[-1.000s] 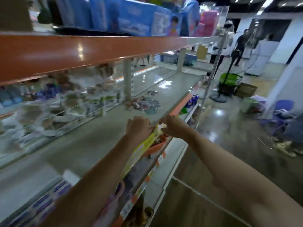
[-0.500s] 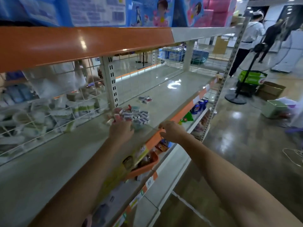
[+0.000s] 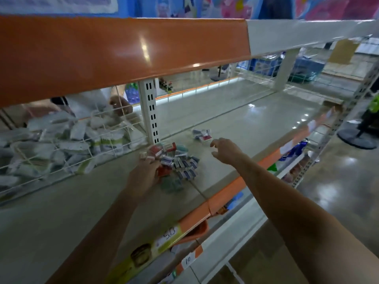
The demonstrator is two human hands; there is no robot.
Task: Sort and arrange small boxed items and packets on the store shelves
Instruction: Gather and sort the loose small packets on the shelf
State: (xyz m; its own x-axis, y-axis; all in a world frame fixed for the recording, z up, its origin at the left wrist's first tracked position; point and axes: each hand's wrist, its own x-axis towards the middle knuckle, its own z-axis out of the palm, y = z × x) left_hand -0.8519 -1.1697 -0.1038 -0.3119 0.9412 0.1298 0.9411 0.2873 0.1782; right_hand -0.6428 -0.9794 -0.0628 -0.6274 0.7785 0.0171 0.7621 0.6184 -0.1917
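Observation:
A heap of small boxes [image 3: 178, 162], red, blue and teal, lies on the grey shelf [image 3: 256, 128] beside the white upright post. My left hand [image 3: 143, 175] is at the heap's left edge, with its fingers curled around a small red box [image 3: 156, 150]. A smaller cluster of boxes [image 3: 202, 135] lies further back and to the right. My right hand [image 3: 225, 150] hovers just in front of that cluster, fingers relaxed and spread, holding nothing.
A wire mesh panel [image 3: 61, 148] backs the shelf on the left, with white packets piled behind it. The orange edge of the upper shelf [image 3: 123, 54] hangs low overhead. An orange basket [image 3: 192, 232] sits on the shelf below. A dark stand base [image 3: 356, 138] rests on the glossy floor at right.
My right hand left the shelf's front edge and reached in toward the far cluster. My left hand stayed at the heap. The camera moved closer to the shelf.

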